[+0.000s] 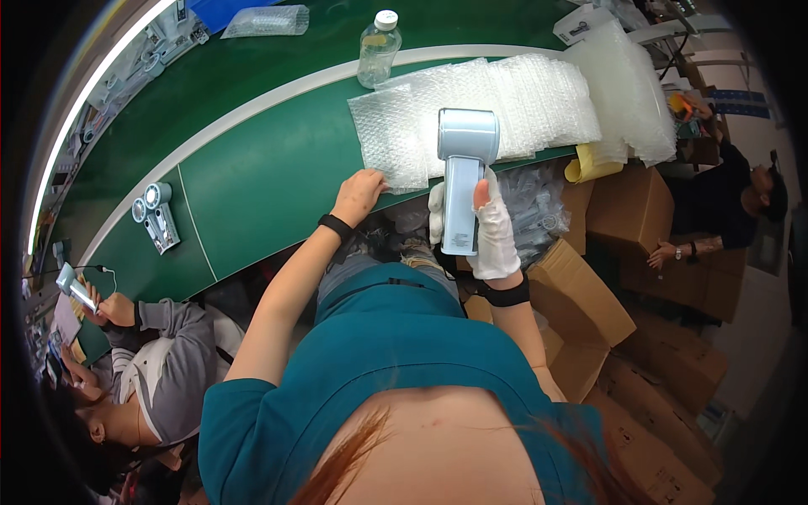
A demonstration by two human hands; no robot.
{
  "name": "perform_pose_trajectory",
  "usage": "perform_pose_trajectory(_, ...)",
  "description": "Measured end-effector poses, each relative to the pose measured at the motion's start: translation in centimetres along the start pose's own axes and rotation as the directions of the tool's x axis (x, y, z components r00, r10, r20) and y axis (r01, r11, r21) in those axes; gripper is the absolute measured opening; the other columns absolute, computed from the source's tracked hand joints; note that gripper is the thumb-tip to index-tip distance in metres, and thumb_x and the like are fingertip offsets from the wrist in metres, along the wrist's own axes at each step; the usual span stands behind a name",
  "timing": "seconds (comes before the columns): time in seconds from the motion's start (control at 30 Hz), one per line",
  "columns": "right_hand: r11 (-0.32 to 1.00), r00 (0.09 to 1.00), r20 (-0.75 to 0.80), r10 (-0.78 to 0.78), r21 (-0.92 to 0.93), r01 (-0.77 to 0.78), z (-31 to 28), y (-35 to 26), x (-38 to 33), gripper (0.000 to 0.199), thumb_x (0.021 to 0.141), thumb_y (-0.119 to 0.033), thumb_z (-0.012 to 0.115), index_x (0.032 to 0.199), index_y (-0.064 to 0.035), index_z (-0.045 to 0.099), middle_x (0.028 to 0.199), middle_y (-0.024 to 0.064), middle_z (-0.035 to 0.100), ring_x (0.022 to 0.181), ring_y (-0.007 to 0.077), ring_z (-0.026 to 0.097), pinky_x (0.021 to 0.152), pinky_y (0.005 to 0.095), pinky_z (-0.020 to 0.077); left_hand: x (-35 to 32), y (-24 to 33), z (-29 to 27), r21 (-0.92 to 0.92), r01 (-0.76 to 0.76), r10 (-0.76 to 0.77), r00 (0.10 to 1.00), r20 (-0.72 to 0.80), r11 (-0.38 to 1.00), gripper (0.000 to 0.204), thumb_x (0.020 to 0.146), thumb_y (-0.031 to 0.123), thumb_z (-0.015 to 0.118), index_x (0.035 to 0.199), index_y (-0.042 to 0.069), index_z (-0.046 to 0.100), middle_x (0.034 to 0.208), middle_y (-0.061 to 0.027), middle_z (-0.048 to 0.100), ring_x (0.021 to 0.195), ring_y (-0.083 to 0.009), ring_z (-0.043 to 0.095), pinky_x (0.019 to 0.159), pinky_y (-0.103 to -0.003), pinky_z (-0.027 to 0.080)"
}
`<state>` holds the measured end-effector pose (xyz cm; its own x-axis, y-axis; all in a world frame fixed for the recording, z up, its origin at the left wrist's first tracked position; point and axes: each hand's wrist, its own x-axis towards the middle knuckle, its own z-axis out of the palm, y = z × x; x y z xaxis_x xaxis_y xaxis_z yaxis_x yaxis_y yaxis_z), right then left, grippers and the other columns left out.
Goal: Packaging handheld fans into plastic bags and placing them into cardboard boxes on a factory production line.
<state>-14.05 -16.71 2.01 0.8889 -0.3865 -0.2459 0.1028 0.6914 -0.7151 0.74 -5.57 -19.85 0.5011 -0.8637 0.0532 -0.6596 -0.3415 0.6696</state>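
My right hand (488, 231), in a white fingerless glove, grips the handle of a pale blue handheld fan-like device (465, 164), holding it upright over the table's near edge. My left hand (359, 194), bare with a black wristband, rests on the corner of the nearest bubble-wrap bag (396, 139). That bag lies at the left end of a row of overlapping bubble-wrap bags (522, 101) spread on the green table (269, 177).
A clear plastic bottle (378, 49) stands behind the bags. Two similar devices (156, 217) lie on the table at left. Open cardboard boxes (581, 303) sit below right. A person (143, 379) sits at my left, another (724, 206) at far right.
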Motion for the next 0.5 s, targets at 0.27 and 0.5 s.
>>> perform_pose_trajectory(0.27,0.813,0.894,-0.378,0.241,-0.424,-0.399,-8.5,7.8,-1.0,0.058,0.081,-0.009,0.065,0.129,-0.0037,0.033,0.078,0.0081,0.057,0.054,0.0110,0.054,0.044,0.0258,0.0450,-2.3,1.5,-0.9,-0.001,-0.074,0.074,0.996,-0.052,0.997,0.018,0.078,0.012,0.059,0.095,0.008,0.053,0.083,-0.0112,0.051,0.079,-0.0312,0.056,0.066,-0.040,0.046)
perform_pose_trajectory(0.5,0.624,0.953,-0.302,-0.034,-0.751,-0.216,-10.9,14.4,1.3,0.055,0.078,-0.017,0.068,0.126,-0.0052,0.043,0.095,0.0119,0.064,0.085,0.0223,0.062,0.077,0.0315,0.0478,-0.6,-0.4,-0.3,-0.332,0.249,-0.257,0.966,0.019,0.910,0.012,0.078,0.015,0.061,0.086,0.007,0.064,0.075,-0.0123,0.062,0.067,-0.0305,0.061,0.062,-0.037,0.048)
